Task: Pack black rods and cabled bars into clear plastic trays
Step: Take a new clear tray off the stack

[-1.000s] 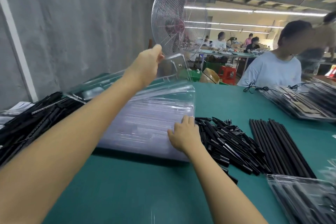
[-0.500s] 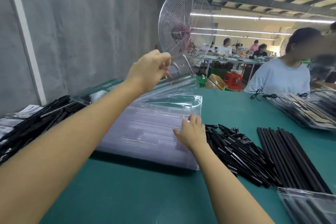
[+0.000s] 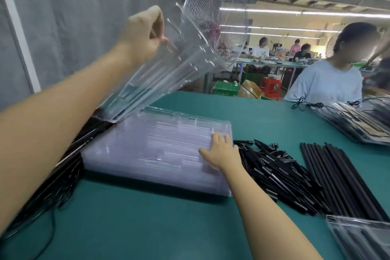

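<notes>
My left hand [image 3: 143,38] grips the far edge of a clear plastic tray [image 3: 166,74] and holds it tilted steeply, its near edge still touching the stack of clear trays [image 3: 156,152] on the green table. Flat on the stack's right side presses my right hand [image 3: 219,152], fingers straight. A heap of short black bars [image 3: 280,173] lies just right of the stack. Long black rods [image 3: 337,179] lie side by side further right. Cabled black bars [image 3: 54,177] are piled left of the stack, partly hidden by my left arm.
A filled clear tray [image 3: 363,236] sits at the lower right corner. Packed trays with cables [image 3: 358,120] lie at the far right, in front of a seated person [image 3: 325,82]. A wire-caged fan [image 3: 215,27] stands behind the table's far edge [image 3: 221,95]. A grey wall runs along the left.
My left hand has lifted the top tray's far edge much higher, swinging it from nearly flat to steeply tilted. My right hand stays pressed on the stack.
</notes>
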Motion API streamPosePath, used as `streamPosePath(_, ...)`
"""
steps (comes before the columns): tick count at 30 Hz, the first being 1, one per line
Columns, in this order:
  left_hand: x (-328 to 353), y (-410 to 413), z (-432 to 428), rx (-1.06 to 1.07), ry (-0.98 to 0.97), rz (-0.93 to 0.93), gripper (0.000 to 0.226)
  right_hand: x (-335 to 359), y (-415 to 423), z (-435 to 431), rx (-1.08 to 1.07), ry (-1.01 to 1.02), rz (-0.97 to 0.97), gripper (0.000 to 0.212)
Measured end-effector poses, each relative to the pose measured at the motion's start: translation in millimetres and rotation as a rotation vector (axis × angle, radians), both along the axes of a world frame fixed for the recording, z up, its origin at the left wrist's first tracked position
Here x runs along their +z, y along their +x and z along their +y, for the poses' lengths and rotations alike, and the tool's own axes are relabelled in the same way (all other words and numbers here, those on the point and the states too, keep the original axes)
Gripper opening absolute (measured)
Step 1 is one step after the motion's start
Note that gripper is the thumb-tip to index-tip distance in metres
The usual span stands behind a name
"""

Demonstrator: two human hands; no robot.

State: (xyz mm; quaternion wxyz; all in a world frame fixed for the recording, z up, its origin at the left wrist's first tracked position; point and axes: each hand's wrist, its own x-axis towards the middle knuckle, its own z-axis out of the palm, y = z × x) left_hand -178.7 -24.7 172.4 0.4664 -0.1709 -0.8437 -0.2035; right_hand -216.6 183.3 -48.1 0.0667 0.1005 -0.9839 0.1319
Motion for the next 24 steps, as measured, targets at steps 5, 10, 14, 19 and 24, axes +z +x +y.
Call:
streamPosePath(5, 10, 15, -27, 0.131, 0.148, 0.227, 0.042, 3, 1, -2, -0.006, 0.022, -0.028, 0.068)
streamPosePath(10, 28, 37, -56, 0.255, 0.203, 0.371, 0.028, 7, 1, -1, -0.015, -0.007, -0.049, 0.065)
streamPosePath(14, 20, 39, -56, 0.271, 0.072, 0.403, 0.008, 5, 3, -4, -0.025, 0.003, -0.031, 0.064)
streamPosePath(19, 24, 43, -83, 0.301, 0.242, 0.423, 0.027, 2, 1, -4, -0.033, 0.037, -0.010, 0.064)
streamPosePath(24, -6, 53, -54, -0.032, 0.056, 0.207, 0.031, 11, -3, -12, -0.042, 0.222, -0.007, 0.066)
